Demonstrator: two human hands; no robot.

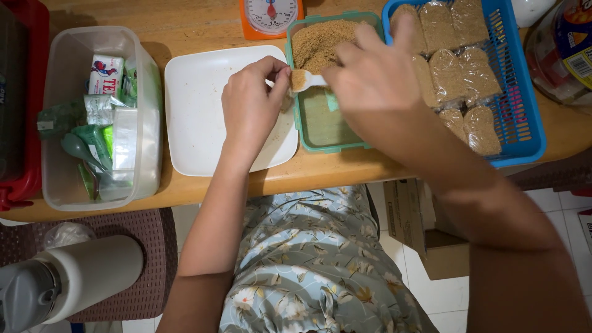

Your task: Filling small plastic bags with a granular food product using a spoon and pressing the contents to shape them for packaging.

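Right hand: we are holding a small white plastic spoon (310, 79) in our right hand (376, 77), fingers closed on its handle; the grip itself is hidden under the hand.
Spoon load: we are carrying a heap of brown granules in the bowl, level with the near-left rim of the green container (297, 114).
Left hand: our left hand (251, 105) is pinching with thumb and fingertips right at the spoon's tip. We cannot tell for certain what it is pinching; it looks like the mouth of a small clear bag, mostly hidden behind the fingers.
Step in hand: we judge that we are tipping a spoonful into whatever the left hand is holding open, over the gap between container and plate.
Next move calls for: a slow, steady tilt of the spoon, with the left pinch kept wide and still, so that granules are not spilling on the white square plate (197, 123) below.
Supply: the brown granules (320, 40) are lying heaped at the far end of the green container; its near end is scraped bare.
Filled packs: small clear bags of the same granules (459, 74) are lying in rows in the blue basket (524, 117), just right of the container.
Further out: an orange kitchen scale (269, 15) is standing behind the plate, and a clear tub of packets (98, 117) is sitting at the left on the wooden table (320, 176).
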